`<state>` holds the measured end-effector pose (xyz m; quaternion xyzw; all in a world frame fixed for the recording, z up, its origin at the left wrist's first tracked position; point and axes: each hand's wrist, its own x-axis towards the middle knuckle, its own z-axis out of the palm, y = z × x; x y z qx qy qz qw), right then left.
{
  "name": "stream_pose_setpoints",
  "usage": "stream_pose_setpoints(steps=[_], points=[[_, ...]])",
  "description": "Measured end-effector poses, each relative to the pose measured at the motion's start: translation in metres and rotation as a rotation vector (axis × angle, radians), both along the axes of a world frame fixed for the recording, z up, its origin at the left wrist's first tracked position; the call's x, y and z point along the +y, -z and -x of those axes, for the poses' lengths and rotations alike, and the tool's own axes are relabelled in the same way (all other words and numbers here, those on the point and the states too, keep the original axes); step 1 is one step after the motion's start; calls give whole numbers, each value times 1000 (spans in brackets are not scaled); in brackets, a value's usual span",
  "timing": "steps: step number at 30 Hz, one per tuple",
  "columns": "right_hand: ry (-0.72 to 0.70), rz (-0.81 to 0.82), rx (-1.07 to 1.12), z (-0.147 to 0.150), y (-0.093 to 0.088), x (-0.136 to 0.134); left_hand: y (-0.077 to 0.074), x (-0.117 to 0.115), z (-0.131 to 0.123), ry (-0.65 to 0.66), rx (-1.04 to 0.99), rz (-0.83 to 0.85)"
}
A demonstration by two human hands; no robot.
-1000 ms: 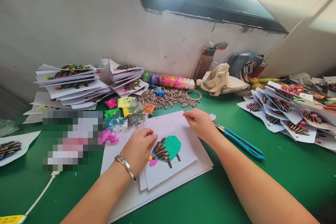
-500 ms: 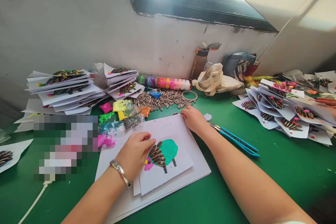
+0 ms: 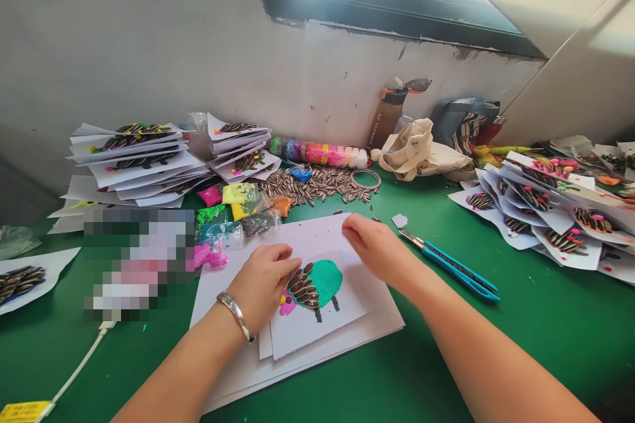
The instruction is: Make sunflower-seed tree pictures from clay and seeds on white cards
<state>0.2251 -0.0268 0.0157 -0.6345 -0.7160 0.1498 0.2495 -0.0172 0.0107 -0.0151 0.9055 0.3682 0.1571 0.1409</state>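
A white card [image 3: 342, 317] lies on a stack of white paper [image 3: 317, 231] on the green table. It bears a green clay animal body [image 3: 325, 274] partly covered with striped sunflower seeds [image 3: 301, 287] and a pink blob. My left hand [image 3: 262, 281], with a silver bracelet, rests curled on the card's left side, fingertips touching the seeds. My right hand [image 3: 380, 248] hovers over the card's upper right corner with its fingers pinched together; what they hold is too small to make out.
A heap of loose seeds [image 3: 322, 186] lies behind the paper, by a row of coloured clay tubs [image 3: 320, 153] and small clay bags [image 3: 238, 201]. A blue utility knife [image 3: 451, 266] lies to the right. Stacks of finished cards [image 3: 133, 158] stand left; more finished cards [image 3: 550, 211] lie right.
My right hand went back toward the seed heap, then returned over the card with fingers pinched. My left hand stayed on the card.
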Motion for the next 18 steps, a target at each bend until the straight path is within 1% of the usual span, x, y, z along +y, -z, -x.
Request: stream_pose_setpoints(steps=[1,3,5,8,11,13,14,18], points=[[-48,29,58,9,-3,-8,-1,0,0,0,1,2],[-97,110,185,23,-6,-20,-2,-1,-1,-2,2,9],[-75,214,311,31,-5,-28,-2,-1,-1,-5,0,16],[-18,299,502,34,-2,-28,-1,-1,-1,-10,-7,18],[-45,417,669,32,2,-24,2,0,0,-16,-22,15],[-67,480,715,31,5,-22,3,0,0,-16,-31,18],[-62,479,711,31,6,-22,3,0,0,-14,-32,20],[-23,371,601,34,12,-23,0,0,-1,-5,-13,34]])
